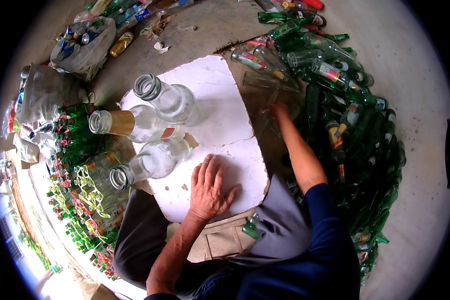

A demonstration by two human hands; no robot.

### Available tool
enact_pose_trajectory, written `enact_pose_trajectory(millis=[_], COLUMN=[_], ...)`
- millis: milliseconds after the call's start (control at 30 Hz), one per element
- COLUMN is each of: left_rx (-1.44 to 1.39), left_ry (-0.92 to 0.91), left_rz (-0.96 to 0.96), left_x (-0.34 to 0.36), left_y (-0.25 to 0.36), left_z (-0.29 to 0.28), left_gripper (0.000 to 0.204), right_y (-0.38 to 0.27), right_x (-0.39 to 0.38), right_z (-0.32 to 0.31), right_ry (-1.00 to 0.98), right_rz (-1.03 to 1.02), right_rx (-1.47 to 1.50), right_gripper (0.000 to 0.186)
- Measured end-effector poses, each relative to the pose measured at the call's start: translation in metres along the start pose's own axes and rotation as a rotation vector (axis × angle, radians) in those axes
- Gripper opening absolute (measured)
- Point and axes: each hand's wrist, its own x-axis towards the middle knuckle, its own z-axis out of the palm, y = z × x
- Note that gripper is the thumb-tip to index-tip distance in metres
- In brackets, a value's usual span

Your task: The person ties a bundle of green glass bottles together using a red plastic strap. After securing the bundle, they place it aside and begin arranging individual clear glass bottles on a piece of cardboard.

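Observation:
My left hand [210, 192] lies flat on a worn white board [225, 115], fingers stretched out and holding nothing. Three clear glass bottles stand on the board's left part: a wide-necked one [177, 102] at the back, one with a gold neck label [147, 122] in the middle, and a plain one [157, 159] nearest me. Beyond the board's right edge, my right hand [277, 111] reaches down among clear glass bottles on the shadowed floor. A lying clear bottle [270, 81] is just past it. Its fingers are dark and partly hidden, so their grip does not show.
A large heap of mostly green bottles [335, 100] fills the right side against a pale wall [420, 210]. Tied bundles of green bottles [77, 130] stand at the left. Behind them sits a sack of cans [87, 50]. A gold can [121, 44] lies beside it.

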Motion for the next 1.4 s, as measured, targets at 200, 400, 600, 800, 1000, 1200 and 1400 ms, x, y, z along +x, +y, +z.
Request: enact_pose_trajectory(millis=[200, 400, 600, 800, 1000, 1200, 1400], left_rx=[-0.007, -0.011, 0.024, 0.017, 0.032, 0.014, 0.025], left_ry=[-0.002, 0.019, 0.022, 0.023, 0.001, 0.008, 0.03], left_rz=[0.004, 0.011, 0.018, 0.018, 0.032, 0.021, 0.035], left_x=[0.002, 0.002, 0.002, 0.0, 0.002, 0.0, -0.001], left_y=[0.001, 0.001, 0.002, 0.002, 0.002, 0.0, -0.001], left_z=[-0.001, -0.002, -0.002, -0.006, -0.007, -0.005, -0.003], left_gripper=[0.072, 0.073, 0.072, 0.07, 0.068, 0.069, 0.068], right_y=[-0.014, -0.043, -0.08, -0.152, -0.222, -0.253, -0.26], right_x=[-0.043, -0.11, -0.161, -0.218, -0.296, -0.343, -0.353], right_z=[-0.009, -0.02, -0.027, -0.042, -0.037, -0.012, 0.016], right_ry=[0.072, 0.1, 0.245, 0.21, 0.113, 0.034, -0.101], right_rz=[-0.254, -0.542, -0.707, -0.901, -1.072, -1.21, -1.231], right_rx=[-0.189, -0.443, -0.465, -0.329, -0.227, -0.258, -0.297], right_gripper=[0.021, 0.031, 0.028, 0.024, 0.016, 0.025, 0.027])
